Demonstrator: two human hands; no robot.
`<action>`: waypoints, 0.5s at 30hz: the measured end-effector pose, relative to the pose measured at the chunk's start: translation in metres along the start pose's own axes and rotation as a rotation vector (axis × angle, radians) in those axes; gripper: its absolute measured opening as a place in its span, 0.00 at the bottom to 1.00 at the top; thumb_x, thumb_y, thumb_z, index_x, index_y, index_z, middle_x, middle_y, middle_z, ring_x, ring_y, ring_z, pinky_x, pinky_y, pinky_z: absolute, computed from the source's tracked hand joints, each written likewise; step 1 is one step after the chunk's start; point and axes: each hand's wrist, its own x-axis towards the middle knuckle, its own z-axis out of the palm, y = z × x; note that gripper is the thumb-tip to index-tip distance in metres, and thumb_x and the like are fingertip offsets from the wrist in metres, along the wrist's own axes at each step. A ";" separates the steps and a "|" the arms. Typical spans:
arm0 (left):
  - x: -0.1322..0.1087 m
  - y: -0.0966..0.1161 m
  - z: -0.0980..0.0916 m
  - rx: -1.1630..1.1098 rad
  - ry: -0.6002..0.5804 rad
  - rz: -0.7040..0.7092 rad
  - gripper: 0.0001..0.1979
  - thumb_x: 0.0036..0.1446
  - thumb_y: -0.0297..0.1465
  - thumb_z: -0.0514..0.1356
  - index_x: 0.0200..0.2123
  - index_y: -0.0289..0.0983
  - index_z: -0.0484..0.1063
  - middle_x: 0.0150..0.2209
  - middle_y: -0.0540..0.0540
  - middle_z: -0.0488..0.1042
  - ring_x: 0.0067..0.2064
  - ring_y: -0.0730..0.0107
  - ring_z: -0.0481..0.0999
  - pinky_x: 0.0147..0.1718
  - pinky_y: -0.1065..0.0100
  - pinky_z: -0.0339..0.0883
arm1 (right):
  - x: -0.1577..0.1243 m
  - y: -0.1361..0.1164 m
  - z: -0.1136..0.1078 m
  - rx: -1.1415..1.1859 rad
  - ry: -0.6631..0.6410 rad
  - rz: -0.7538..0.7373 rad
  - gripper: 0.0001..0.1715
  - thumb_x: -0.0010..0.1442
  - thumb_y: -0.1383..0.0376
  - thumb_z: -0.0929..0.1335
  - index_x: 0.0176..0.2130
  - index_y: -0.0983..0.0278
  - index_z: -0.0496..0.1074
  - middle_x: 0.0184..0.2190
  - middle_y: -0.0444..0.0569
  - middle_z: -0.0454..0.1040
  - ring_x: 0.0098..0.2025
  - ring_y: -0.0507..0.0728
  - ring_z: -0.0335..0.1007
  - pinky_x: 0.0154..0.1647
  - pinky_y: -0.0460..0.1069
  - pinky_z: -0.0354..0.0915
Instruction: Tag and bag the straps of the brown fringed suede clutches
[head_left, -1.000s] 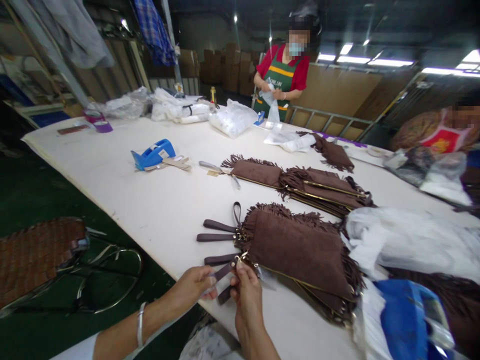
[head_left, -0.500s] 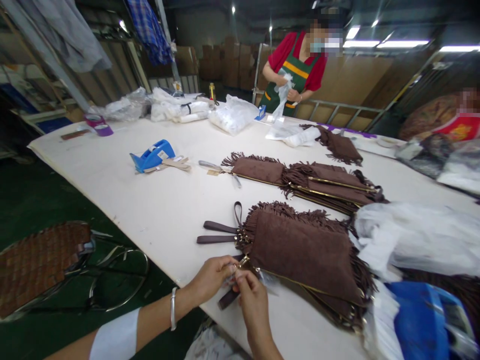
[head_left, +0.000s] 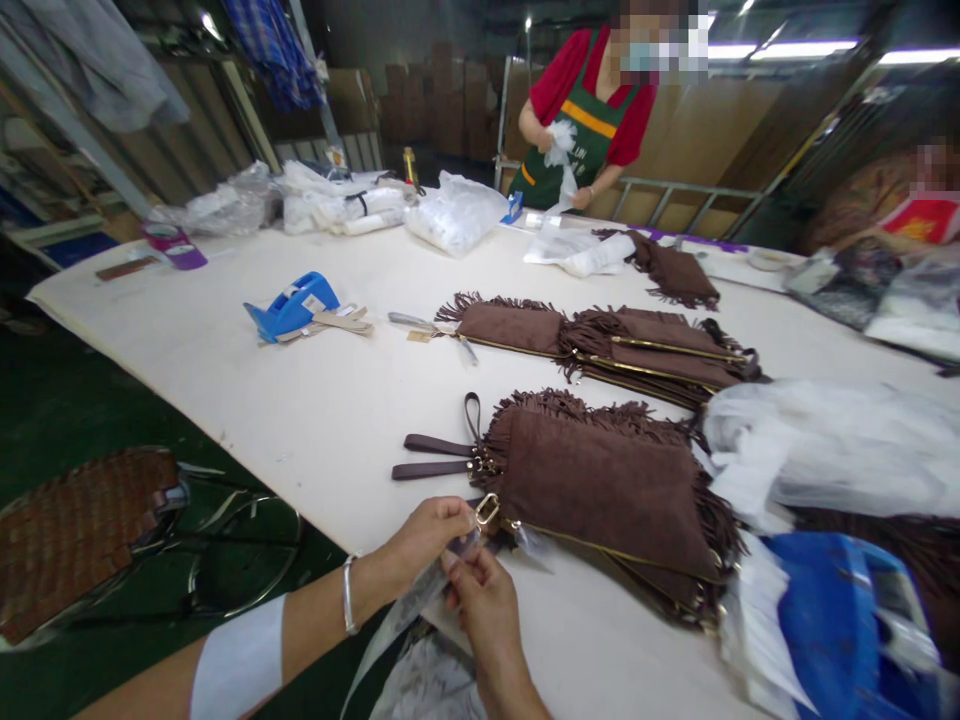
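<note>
A dark brown fringed suede clutch (head_left: pixel 600 500) lies on top of a stack at the table's near edge. At its lower left corner a gold clasp (head_left: pixel 487 510) stands out. My left hand (head_left: pixel 429 540) is closed in a pinch right beside this clasp, on the wrist strap, mostly hidden by the fingers. Just below, my right hand (head_left: pixel 486 600) pinches a clear plastic strip (head_left: pixel 401 615), which trails down to the left past the table edge. Loose brown wrist straps (head_left: pixel 431 470) stick out from the stack's left side.
More fringed clutches (head_left: pixel 510 332) lie farther back. A blue tape dispenser (head_left: pixel 296 305) stands left; another blue dispenser (head_left: pixel 832 620) is near right, beside white plastic bags (head_left: pixel 825 440). A co-worker (head_left: pixel 585 110) across the table handles white plastic. A stool (head_left: pixel 90 530) stands left.
The clear plastic strip now hangs out to the lower left from my fingers. My right hand has moved slightly down and left, and the gold clasp shows more. The view has shifted a little.
</note>
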 end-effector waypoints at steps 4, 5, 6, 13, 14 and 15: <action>0.005 0.010 0.001 0.014 -0.050 0.013 0.14 0.49 0.40 0.63 0.29 0.33 0.72 0.25 0.47 0.73 0.26 0.72 0.68 0.26 0.71 0.58 | 0.002 0.000 -0.002 -0.043 0.023 -0.025 0.19 0.49 0.51 0.71 0.26 0.65 0.71 0.12 0.39 0.64 0.15 0.48 0.53 0.18 0.43 0.48; 0.007 0.012 0.002 0.014 -0.065 0.029 0.14 0.50 0.40 0.62 0.29 0.33 0.72 0.25 0.47 0.73 0.26 0.71 0.69 0.27 0.71 0.58 | 0.002 0.000 -0.003 -0.059 0.031 -0.027 0.19 0.50 0.51 0.70 0.27 0.65 0.71 0.12 0.39 0.64 0.15 0.48 0.53 0.18 0.43 0.48; 0.010 0.014 0.004 0.015 -0.077 0.045 0.14 0.50 0.41 0.62 0.29 0.33 0.72 0.25 0.48 0.72 0.26 0.71 0.69 0.27 0.71 0.58 | 0.002 0.001 -0.003 -0.072 0.040 -0.028 0.19 0.51 0.51 0.70 0.27 0.65 0.71 0.12 0.40 0.65 0.15 0.48 0.52 0.17 0.43 0.47; 0.030 0.008 0.007 0.180 -0.027 0.172 0.09 0.48 0.35 0.60 0.23 0.34 0.70 0.23 0.47 0.72 0.26 0.70 0.68 0.27 0.69 0.58 | 0.001 0.006 -0.005 -0.010 0.092 0.025 0.28 0.51 0.42 0.67 0.26 0.64 0.70 0.12 0.44 0.69 0.12 0.48 0.50 0.14 0.43 0.47; 0.030 0.006 0.005 0.204 -0.023 0.182 0.09 0.47 0.34 0.59 0.23 0.34 0.70 0.23 0.47 0.72 0.26 0.70 0.67 0.27 0.70 0.58 | 0.000 0.006 -0.004 0.001 0.092 0.034 0.28 0.51 0.41 0.67 0.27 0.64 0.70 0.13 0.44 0.70 0.12 0.48 0.51 0.14 0.43 0.47; 0.030 0.005 0.003 0.223 -0.023 0.182 0.08 0.47 0.34 0.59 0.23 0.34 0.70 0.23 0.48 0.72 0.26 0.70 0.67 0.27 0.70 0.57 | 0.000 0.005 -0.004 0.012 0.094 0.035 0.29 0.51 0.41 0.66 0.28 0.64 0.71 0.13 0.45 0.70 0.13 0.48 0.51 0.14 0.43 0.48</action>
